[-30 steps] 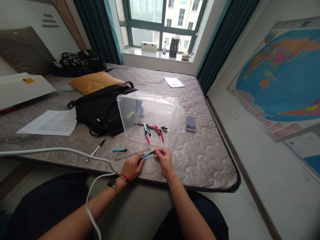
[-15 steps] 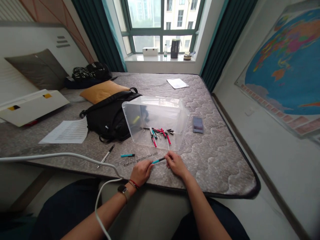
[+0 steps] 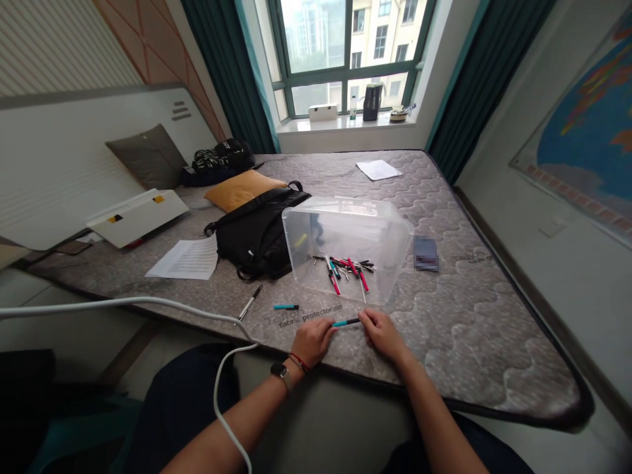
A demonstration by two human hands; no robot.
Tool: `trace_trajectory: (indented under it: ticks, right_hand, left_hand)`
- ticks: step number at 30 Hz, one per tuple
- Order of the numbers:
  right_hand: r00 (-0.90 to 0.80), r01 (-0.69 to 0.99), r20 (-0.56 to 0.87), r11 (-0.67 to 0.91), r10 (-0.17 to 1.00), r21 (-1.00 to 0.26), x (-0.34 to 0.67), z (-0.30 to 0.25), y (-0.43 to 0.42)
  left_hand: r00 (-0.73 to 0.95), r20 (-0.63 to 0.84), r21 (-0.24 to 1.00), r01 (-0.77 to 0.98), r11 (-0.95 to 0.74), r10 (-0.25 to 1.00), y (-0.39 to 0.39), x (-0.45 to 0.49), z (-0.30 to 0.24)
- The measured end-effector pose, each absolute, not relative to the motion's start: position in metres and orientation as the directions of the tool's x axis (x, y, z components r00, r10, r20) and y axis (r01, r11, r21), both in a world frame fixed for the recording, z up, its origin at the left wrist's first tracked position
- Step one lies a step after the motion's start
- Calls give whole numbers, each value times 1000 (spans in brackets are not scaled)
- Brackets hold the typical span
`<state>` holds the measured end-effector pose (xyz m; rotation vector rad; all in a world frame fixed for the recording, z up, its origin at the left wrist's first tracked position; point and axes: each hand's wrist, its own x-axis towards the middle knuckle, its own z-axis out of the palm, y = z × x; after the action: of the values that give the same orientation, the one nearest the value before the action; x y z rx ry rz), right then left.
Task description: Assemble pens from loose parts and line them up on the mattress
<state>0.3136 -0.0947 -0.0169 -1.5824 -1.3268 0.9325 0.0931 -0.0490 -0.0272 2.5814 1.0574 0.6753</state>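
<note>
A teal and black pen (image 3: 347,322) lies level between my two hands, just above or on the mattress. My left hand (image 3: 313,341) is closed on its teal end, and my right hand (image 3: 384,333) pinches its dark end. Beyond them a clear plastic box (image 3: 390,230) rests on its side, its open mouth facing me. Inside it are several red, teal, white and black pens (image 3: 351,266) in a loose pile. A short teal pen piece with a black end (image 3: 286,307) lies left of my hands. Farther left is a white and black pen (image 3: 250,303).
A white cable (image 3: 162,301) crosses the front left, over my left forearm. Left of the box lie a black backpack (image 3: 257,237), a printed sheet (image 3: 185,260) and a yellow cushion (image 3: 244,189). A dark blue flat item (image 3: 425,253) lies to the right on the mattress (image 3: 484,342).
The view has turned left, so everything appears farther right. Both hands keep hold of the same pen, with no clear shift between them.
</note>
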Motion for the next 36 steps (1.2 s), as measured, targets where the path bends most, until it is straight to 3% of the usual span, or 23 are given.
trace_trajectory:
  ticks: [7,11,25,31,36]
  right_hand:
    - [256,-48,-103,-94,961,-994,303,-27,-88]
    - [383,-155,-180,-129,906,-980,303,-34,-84]
    - [417,-363,-280,-124,865,-923,288,-28,-81]
    - [320,-506,-302,-108,898,-856,281,-20,-84]
    - [155,-503,-273,-162,949,-849,276,-20,-82]
  left_hand:
    - [565,324,442,618,-650,758,-50,92,-29]
    - [565,346,417,623,-662,749,-50,92,-31]
    - [642,321,331,613,-718,696,-47,89,-36]
    - [711,320,297,552,-779,626,-48,90,-35]
    - [778,264,284,502,-817,570,-46,89,-34]
